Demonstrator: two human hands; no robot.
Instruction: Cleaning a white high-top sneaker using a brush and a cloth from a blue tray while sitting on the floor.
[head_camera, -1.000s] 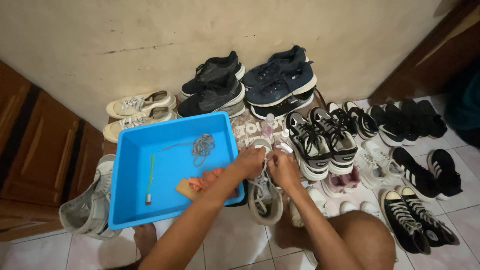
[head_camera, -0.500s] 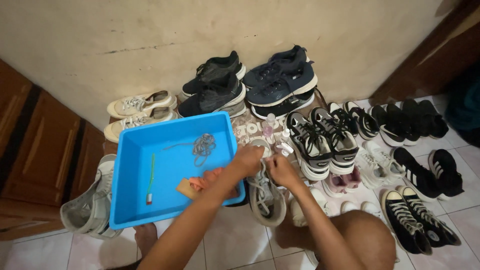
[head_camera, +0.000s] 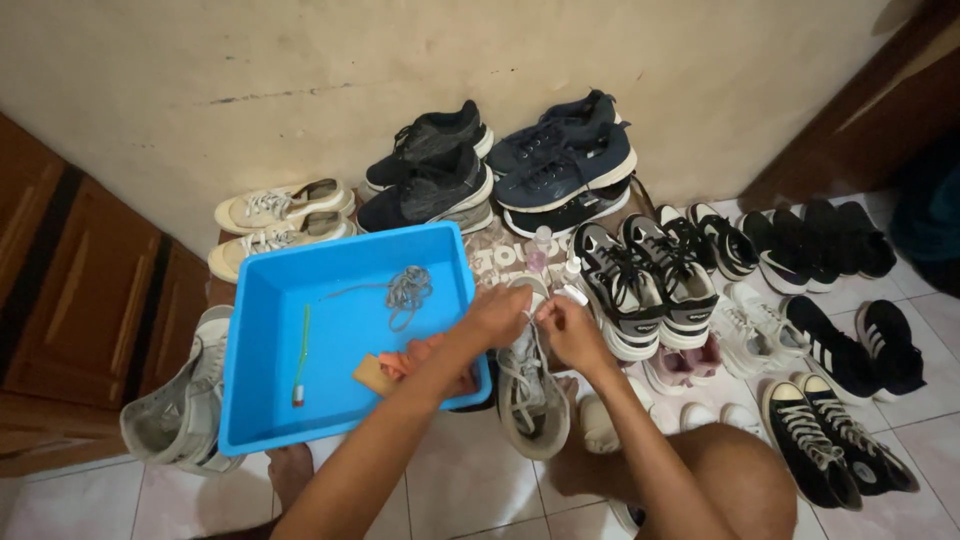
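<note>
Both hands are up at the tongue end of a grey sneaker (head_camera: 532, 395) that sits on the tiled floor (head_camera: 460, 480), toe pointing back toward the person. The left hand (head_camera: 497, 316) has its fingers curled in tight around the top of the laces, pinching a white lace (head_camera: 530, 322). The right hand (head_camera: 570, 330) does the same from the other side, fingers nearly closed on the lace, so the 2 hands sit almost touching above the shoe's opening.

Just left of the sneaker, touching it or close to it, is a blue plastic tub (head_camera: 250, 380). Inside it lie a loose grey shoelace (head_camera: 405, 290), a green toothbrush (head_camera: 301, 352) and a tan sponge (head_camera: 375, 372). The left forearm crosses the tub's right corner.

Room is tight: a grey high-top (head_camera: 175, 405) leans on the tub's left side, black-and-white trainers (head_camera: 645, 285) crowd the right, and 2 small bottles (head_camera: 555, 255) stand just behind the hands. Cream sneakers (head_camera: 280, 220) and dark running shoes (head_camera: 500, 165) line the wall. The only open floor is the tile nearest the person's knees.
</note>
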